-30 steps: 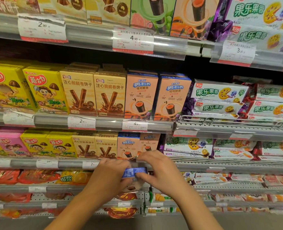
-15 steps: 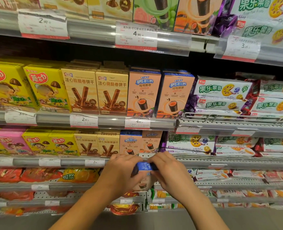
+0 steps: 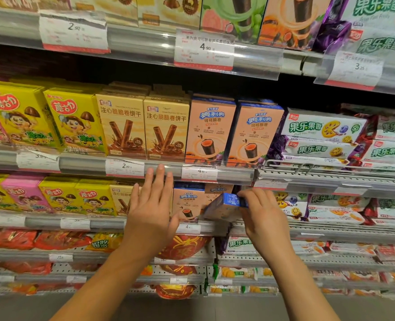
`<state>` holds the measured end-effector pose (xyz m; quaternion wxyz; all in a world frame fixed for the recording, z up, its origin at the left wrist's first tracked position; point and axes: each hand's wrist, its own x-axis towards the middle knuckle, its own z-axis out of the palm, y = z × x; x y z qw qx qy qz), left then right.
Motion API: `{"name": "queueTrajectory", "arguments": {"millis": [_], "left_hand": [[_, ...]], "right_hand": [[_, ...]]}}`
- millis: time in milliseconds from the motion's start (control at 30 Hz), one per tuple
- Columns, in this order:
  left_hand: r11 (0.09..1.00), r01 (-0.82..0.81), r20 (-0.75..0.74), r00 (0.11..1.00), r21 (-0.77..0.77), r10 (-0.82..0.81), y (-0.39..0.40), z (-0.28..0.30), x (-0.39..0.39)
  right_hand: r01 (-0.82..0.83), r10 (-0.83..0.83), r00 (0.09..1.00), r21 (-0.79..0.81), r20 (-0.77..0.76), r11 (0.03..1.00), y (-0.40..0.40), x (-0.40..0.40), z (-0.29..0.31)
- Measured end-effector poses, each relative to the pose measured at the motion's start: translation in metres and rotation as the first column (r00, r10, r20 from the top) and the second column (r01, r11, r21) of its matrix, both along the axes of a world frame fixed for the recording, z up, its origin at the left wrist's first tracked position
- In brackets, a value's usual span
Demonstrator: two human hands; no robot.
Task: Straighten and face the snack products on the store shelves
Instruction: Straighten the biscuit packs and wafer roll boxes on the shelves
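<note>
A tilted snack box [image 3: 224,208] with a blue top edge is gripped at its upper end by the curled fingers of the right hand [image 3: 262,214], in front of the shelf [image 3: 113,222] that carries matching orange boxes [image 3: 187,202]. The left hand [image 3: 151,205] is held flat with fingers straight and spread, raised before the tan wafer boxes [image 3: 120,200], its fingertips reaching up to the price rail [image 3: 233,174] of the shelf above. Nothing is held in it.

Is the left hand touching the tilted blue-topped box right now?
Apart. The head view shows the left hand open, with orange shelf boxes visible between it and the tilted box, which only the right hand pinches.
</note>
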<state>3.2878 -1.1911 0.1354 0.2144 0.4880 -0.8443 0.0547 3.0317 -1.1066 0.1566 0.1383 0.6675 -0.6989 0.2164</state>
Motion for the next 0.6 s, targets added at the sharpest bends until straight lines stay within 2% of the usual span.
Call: {"name": "queueTrajectory", "arguments": {"millis": [200, 600], "left_hand": [[1.000, -0.010, 0.008, 1.000, -0.016, 0.010, -0.003, 0.001, 0.004], [1.000, -0.005, 0.026, 1.000, -0.021, 0.006, -0.002, 0.002, 0.005]], "right_hand": [[0.027, -0.022, 0.994, 0.044, -0.107, 0.999, -0.016, 0.012, -0.012], [0.070, -0.054, 0.991, 0.127, -0.121, 0.989, -0.038, 0.020, -0.027]]}}
